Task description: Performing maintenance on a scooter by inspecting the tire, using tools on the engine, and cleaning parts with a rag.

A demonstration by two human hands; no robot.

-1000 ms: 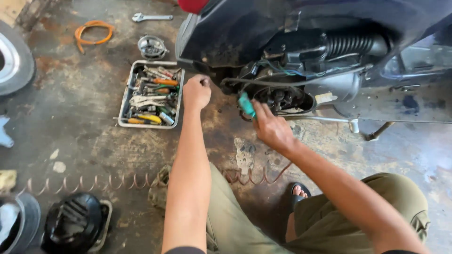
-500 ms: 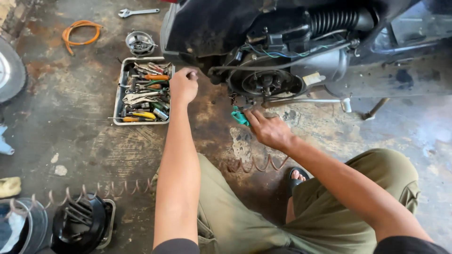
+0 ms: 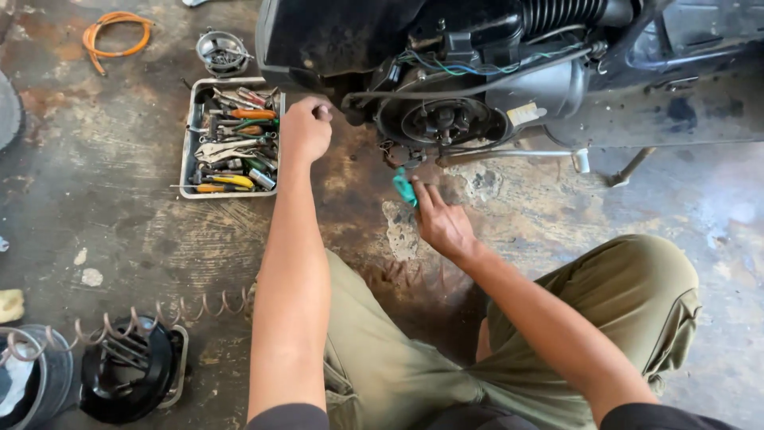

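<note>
Repair workshop: stained concrete floor (image 3: pixel 103 215), tool tray (image 3: pixel 191 171), opened scooter engine (image 3: pixel 446 119).

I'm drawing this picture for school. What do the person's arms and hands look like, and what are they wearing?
Both arms are bare from the upper arm down, with only dark short sleeve edges showing at the bottom of the picture. The left hand and right hand wear no gloves, and no watch, rings or bands show. The person also wears olive-green trousers.
</note>
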